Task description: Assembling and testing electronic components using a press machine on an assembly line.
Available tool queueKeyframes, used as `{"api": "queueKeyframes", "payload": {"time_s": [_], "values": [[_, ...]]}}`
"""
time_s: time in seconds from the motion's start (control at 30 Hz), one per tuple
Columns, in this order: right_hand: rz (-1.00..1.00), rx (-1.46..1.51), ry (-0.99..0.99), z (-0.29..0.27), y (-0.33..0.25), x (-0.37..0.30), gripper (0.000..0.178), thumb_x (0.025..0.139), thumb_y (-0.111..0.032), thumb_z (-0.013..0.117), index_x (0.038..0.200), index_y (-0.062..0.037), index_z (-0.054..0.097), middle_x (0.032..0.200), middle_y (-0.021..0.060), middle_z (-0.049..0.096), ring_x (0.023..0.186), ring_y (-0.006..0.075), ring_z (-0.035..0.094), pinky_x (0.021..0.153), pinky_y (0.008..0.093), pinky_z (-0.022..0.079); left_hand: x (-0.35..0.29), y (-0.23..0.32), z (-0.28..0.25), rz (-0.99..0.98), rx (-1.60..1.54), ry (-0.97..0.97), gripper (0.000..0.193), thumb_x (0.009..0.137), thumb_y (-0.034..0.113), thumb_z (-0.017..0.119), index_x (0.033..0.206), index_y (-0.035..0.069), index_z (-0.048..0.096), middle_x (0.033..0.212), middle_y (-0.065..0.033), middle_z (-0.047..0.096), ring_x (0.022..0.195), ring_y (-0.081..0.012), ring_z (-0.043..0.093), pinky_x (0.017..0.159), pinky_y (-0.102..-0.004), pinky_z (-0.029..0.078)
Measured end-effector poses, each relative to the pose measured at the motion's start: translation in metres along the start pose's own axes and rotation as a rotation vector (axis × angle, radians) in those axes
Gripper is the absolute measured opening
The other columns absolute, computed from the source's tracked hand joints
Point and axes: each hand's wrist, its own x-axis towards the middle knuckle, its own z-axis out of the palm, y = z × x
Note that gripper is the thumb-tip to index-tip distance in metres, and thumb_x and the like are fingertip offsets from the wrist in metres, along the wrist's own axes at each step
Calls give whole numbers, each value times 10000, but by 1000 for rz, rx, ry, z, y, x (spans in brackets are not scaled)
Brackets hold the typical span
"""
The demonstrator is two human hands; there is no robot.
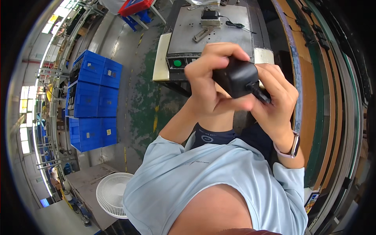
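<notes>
A black power adapter (239, 78) with a rounded block body is held up close, above my lap. My left hand (206, 76) is closed round its left side, fingers over the top and thumb below. On the other side, my right hand (277, 92) closes on the adapter by its cable end, where a short black cord sleeve (259, 93) sticks out; the rest of the cord is hidden behind the fingers. Beyond my hands, a second black adapter (210, 15) rests on a small block on the metal work plate (186, 33), its coiled cable (234, 25) lying to the right.
A slotted metal bracket (202, 34) lies on the plate, and a green button (177, 62) is on its front. Stacked blue bins (94, 98) stand on the left floor. A white fan (113, 195) is at lower left. A long wooden-edged bench (307, 86) with cords runs along the right.
</notes>
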Motion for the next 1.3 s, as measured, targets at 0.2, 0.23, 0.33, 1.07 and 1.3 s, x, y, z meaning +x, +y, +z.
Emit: {"api": "queueKeyframes", "payload": {"time_s": [0.2,0.23,0.33,1.07,1.3], "values": [[117,157,223,9,3,-20,340,714,-63,751,1039,9,680,1020,102,693,792,224,635,691,297,513,-3,18,-7,-284,17,-219,530,797,358,779,1200,85,567,1163,-161,552,1007,-244,517,921,-403,481],[136,189,226,7,2,-21,346,709,-48,754,1042,13,681,1049,116,696,819,230,647,714,298,523,-3,19,-8,-267,57,-248,536,783,330,790,1212,94,573,1187,-153,546,1041,-248,494,961,-408,454],[159,250,217,2,-7,-25,343,707,-35,756,1037,25,681,1071,140,699,852,241,662,746,302,538,-6,21,-8,-225,73,-268,531,762,290,803,1206,91,590,1203,-140,551,1064,-250,478,1006,-416,429],[28,303,87,-26,-29,-32,291,710,-55,775,950,67,666,1044,218,678,908,309,679,792,339,567,-2,63,-11,-241,-17,-250,356,723,74,785,1053,32,659,1097,-94,657,1003,-256,602,987,-434,506],[122,246,10,-35,-33,-32,320,675,-62,774,942,59,648,1006,246,682,920,337,683,790,353,559,-6,62,-7,-351,-201,-209,412,699,34,780,1081,39,627,1118,-95,639,1020,-263,586,993,-427,486]]}}
